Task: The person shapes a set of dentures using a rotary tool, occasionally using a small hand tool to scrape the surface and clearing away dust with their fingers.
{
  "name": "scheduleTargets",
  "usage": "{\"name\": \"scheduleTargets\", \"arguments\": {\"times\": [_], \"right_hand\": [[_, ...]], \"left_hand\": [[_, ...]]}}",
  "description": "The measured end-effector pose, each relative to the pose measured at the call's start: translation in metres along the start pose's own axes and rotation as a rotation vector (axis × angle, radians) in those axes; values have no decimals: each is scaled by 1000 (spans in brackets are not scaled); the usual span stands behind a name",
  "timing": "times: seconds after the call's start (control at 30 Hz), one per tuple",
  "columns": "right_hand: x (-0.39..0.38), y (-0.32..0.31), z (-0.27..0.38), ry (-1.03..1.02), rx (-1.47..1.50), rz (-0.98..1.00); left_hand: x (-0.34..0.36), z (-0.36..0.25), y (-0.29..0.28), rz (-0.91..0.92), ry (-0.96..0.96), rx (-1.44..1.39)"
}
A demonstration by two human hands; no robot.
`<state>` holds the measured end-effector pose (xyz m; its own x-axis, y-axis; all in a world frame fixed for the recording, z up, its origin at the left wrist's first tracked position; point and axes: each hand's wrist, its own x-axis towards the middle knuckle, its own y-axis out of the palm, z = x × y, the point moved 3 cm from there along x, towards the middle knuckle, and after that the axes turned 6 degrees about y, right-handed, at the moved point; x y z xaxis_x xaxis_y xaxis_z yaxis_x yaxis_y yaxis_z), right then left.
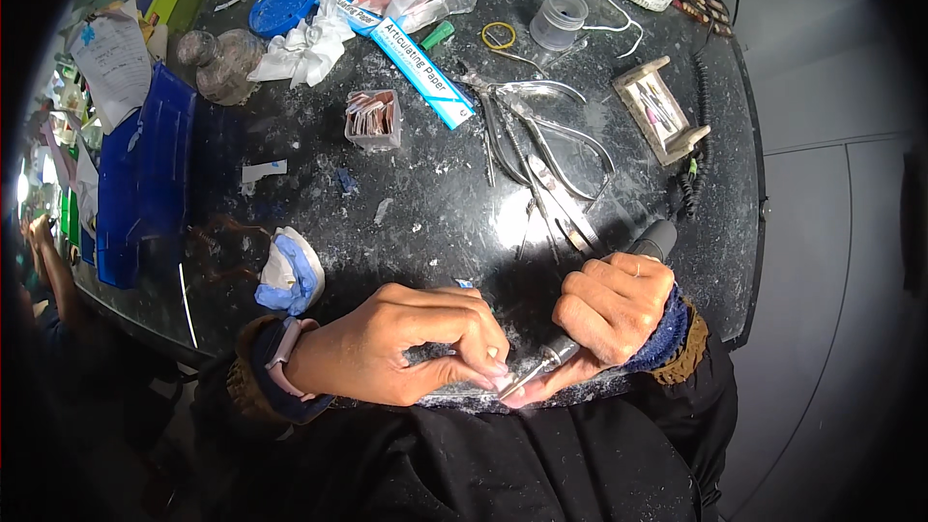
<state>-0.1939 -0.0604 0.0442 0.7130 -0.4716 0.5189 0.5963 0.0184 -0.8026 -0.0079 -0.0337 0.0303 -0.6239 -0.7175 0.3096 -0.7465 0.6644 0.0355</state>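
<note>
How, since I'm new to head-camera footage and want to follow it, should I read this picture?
There is no machine arm here: a person works bare-handed, seen from a fisheye camera on their head, looking down, so straight edges bend near the rim. The right hand grips a dark grey handpiece with a slim metal tip. The left hand pinches a small pale piece, partly hidden, beside that tip. On the dusty dark table lie a white-and-blue cast, left of the hands, then, farther off, a clear box of reddish-brown pieces, a blue-and-white packet and metal pliers.
</note>
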Motion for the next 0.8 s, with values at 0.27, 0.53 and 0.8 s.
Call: {"name": "scheduleTargets", "arguments": {"times": [0.27,0.53,0.8], "right_hand": [[0,0,0,-6,-23,35],[0,0,-1,20,-27,33],[-1,0,1,-7,-31,36]], "left_hand": [[0,0,0,1,-3,11],[0,1,2,4,-32,-17],[-3,1,2,-9,-46,-30]]}}
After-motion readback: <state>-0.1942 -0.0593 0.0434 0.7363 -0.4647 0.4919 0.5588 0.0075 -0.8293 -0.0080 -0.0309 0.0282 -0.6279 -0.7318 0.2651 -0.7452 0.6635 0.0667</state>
